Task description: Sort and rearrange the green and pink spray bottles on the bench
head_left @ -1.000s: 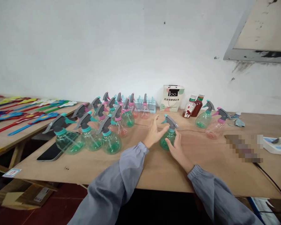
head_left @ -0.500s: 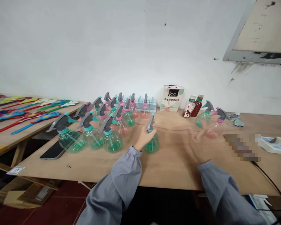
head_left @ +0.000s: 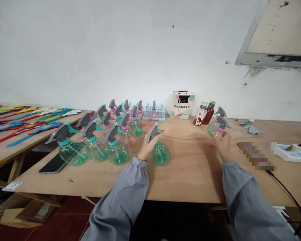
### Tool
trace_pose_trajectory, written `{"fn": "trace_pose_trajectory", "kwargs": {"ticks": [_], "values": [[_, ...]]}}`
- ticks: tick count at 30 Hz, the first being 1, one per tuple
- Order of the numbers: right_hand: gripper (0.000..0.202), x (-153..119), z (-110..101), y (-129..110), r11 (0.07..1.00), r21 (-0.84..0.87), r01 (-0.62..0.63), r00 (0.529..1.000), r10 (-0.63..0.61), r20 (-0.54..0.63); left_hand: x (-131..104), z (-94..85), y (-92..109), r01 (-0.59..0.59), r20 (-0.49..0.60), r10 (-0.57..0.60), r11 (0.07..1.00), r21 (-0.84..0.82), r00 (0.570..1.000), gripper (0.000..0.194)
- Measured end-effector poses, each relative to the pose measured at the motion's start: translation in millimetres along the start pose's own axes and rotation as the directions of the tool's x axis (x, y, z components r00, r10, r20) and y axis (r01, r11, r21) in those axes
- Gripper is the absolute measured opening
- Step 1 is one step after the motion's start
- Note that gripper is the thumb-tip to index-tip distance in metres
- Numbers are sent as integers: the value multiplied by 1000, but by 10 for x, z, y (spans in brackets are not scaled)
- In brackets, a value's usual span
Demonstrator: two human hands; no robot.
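My left hand (head_left: 145, 148) is at the neck of a green spray bottle (head_left: 162, 154), closed around it from the left, with some fingers hidden behind the grey sprayer head. This bottle stands on the table with its nozzle towards the right. My right hand (head_left: 222, 144), a little blurred, grips a pink spray bottle (head_left: 213, 135) with a grey and pink head. Behind that one stands another green spray bottle (head_left: 221, 112), partly covered. Left of my left hand, several green and pink spray bottles (head_left: 118, 154) stand in a group.
A paper bag (head_left: 182, 106) and two sauce bottles (head_left: 201, 114) stand by the wall. A black phone (head_left: 51, 164) lies at the left, a pixelated object (head_left: 257, 156) and a white tray (head_left: 296, 157) at the right. A blue rack (head_left: 161, 113) stands behind the group.
My right hand has reached the pink spray bottle, gripped it and shifted it left. The green spray bottle in my left hand has turned so its nozzle points right. The view has shifted slightly.
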State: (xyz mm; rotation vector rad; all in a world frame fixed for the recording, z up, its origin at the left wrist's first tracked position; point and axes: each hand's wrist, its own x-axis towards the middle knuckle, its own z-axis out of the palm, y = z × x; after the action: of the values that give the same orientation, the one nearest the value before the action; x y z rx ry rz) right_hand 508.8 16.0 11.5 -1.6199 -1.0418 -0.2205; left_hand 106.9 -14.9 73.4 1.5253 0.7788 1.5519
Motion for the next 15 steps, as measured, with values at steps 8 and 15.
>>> {"fn": "trace_pose_trajectory", "kwargs": {"ticks": [8, 15], "values": [[63, -1007, 277, -897, 911, 405, 75, 907, -231, 352, -55, 50, 120, 187, 218, -123, 934, -304, 968, 30], [64, -1068, 212, -955, 912, 407, 41, 915, -198, 352, -37, 61, 93, 291, 200, -236, 903, -315, 951, 15]]}}
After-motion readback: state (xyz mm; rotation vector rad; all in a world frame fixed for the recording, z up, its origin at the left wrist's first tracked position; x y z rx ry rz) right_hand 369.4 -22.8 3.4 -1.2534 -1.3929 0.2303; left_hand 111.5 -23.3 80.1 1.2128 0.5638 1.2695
